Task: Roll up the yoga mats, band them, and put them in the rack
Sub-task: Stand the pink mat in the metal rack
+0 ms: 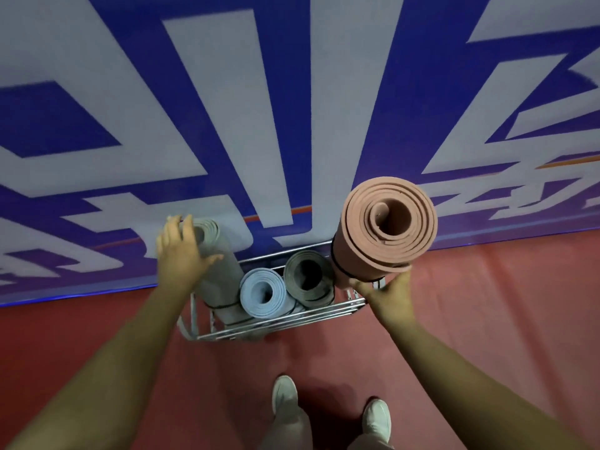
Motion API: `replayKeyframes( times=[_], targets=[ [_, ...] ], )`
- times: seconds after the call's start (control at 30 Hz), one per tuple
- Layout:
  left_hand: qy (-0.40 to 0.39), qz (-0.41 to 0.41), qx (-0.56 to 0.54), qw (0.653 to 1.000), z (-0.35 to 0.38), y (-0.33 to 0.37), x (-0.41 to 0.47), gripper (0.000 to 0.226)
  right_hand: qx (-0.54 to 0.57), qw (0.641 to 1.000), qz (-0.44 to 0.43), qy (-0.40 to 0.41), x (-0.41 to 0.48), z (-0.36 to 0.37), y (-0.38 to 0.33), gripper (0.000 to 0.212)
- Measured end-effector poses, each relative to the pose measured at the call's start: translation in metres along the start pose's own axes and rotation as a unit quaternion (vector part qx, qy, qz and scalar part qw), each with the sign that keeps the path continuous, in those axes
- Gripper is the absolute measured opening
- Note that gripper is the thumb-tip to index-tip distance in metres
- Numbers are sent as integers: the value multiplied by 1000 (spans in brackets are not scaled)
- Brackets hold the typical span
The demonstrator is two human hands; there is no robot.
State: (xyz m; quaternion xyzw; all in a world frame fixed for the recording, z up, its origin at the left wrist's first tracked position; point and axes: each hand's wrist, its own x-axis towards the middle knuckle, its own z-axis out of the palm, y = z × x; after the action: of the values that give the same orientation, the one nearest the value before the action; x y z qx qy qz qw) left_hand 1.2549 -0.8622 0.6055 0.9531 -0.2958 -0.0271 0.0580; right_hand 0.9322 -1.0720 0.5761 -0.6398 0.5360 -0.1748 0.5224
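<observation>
Fingers point(186, 228) of my left hand point(183, 251) lie spread on the grey mat point(220, 271), standing at the rack's point(259, 323) left end; right hand point(384, 292) grips the pink mat point(386, 228) at the rack's right end.

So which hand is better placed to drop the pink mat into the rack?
The right hand: it grips the pink mat at the right end of the rack. The left hand rests on the grey mat at the other end.

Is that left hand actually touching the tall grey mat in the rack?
Touching. The head view shows the left hand laid against the upper end of the tall grey mat, thumb across its front.
</observation>
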Motion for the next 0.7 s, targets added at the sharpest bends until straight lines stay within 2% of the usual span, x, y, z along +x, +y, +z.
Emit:
replayKeyframes(
  times=[0.1,0.13,0.2,0.23,0.3,0.33,0.37,0.43,0.53,0.63,0.7],
  targets=[
    [-179,-57,1,982,6,-27,8,111,-26,998,35,-53,-8,23,6,56],
    [-214,-51,14,975,10,-33,9,110,-29,997,48,-54,-9,29,9,61],
    [-217,-16,60,974,17,-44,11,104,-65,997,34,-26,-7,34,7,86],
    [-212,5,81,974,19,-48,14,100,-75,997,5,1,-4,33,4,87],
    [-229,40,113,966,25,-56,20,90,-3,996,-62,60,-3,29,-6,57],
    [-240,54,124,961,28,-57,21,84,40,993,-84,78,-1,27,-10,56],
    [-244,64,130,959,31,-57,21,77,78,988,-100,83,-1,25,-14,65],
    [-221,71,131,964,32,-54,16,62,118,985,-106,74,0,26,-18,84],
    [-144,106,135,975,23,-53,2,45,131,984,-98,67,7,27,-22,97],
    [-45,141,123,981,5,-57,-7,44,120,983,-108,88,15,25,-32,101],
    [7,149,101,984,-3,-56,-15,47,119,983,-113,88,17,23,-30,97]
  ],
)
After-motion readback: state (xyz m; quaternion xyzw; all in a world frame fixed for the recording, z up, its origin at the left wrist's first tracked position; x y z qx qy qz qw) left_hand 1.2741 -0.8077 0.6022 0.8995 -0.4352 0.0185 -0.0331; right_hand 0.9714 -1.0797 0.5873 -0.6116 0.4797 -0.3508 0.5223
